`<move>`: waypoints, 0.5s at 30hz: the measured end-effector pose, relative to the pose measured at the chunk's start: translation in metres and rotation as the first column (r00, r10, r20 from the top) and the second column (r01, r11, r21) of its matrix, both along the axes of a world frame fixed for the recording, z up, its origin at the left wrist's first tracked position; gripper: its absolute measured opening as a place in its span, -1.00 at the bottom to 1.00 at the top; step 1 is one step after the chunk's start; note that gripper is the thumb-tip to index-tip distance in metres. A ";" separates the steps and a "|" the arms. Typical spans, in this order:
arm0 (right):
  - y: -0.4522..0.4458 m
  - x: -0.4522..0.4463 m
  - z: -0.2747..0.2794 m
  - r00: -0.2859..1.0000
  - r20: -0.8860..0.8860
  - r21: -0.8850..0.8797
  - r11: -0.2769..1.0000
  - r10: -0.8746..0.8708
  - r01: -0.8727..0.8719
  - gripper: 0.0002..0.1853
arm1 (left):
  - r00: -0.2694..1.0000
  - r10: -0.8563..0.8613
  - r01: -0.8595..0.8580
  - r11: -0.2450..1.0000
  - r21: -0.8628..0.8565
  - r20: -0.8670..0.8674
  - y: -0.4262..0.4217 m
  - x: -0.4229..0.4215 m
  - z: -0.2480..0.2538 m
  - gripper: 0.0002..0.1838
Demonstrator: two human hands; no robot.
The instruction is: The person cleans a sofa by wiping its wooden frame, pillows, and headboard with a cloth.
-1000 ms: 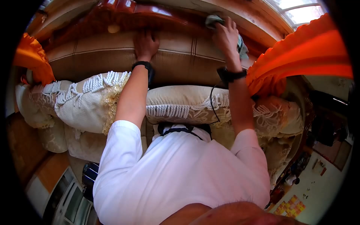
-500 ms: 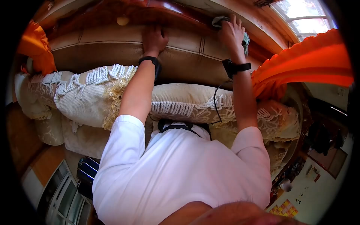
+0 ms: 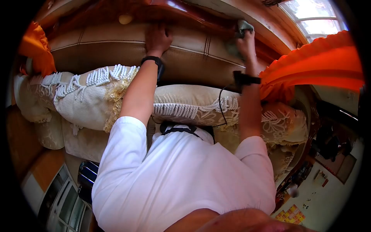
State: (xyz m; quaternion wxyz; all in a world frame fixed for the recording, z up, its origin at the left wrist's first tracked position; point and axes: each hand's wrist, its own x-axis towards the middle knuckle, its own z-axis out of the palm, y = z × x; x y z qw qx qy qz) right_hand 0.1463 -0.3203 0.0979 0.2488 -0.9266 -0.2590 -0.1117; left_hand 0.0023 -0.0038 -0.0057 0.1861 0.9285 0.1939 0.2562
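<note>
My right hand is closed around a grey-green cloth, which sticks out above the fingers, and motion blurs the hand. It is at the dark polished wooden trim along the top of a brown leather sofa back. A blurred greenish patch beside the hand may be more of the cloth. My left hand rests on the top of the leather back with its fingers extended toward the trim and the thumb apart. The fingertips are hard to make out in shadow. Each wrist wears a black band.
Fringed beige cushions lie between my body and the leather back. A thin black cable hangs near my right forearm. Orange curtains drape at the right, below a window. A round yellowish knob sits on the trim.
My right hand has moved a little to the right and down, and the cloth now bunches above its fingers. The left hand stays in nearly the same place.
</note>
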 end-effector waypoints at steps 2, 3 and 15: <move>0.013 -0.024 -0.010 0.997 0.045 0.049 0.997 -0.055 0.053 -0.52 | 0.999 0.026 -0.028 0.997 0.070 0.021 -0.004 -0.005 0.009 -0.68; 0.013 -0.032 -0.007 0.997 0.040 0.066 0.996 -0.069 0.066 -0.51 | 0.999 0.021 -0.023 0.997 0.077 0.027 -0.003 -0.004 0.010 -0.68; 0.025 -0.040 -0.033 0.982 0.128 0.164 0.980 -0.138 0.116 -0.53 | 0.985 -0.013 0.015 1.000 0.006 -0.172 -0.005 0.001 0.007 -0.58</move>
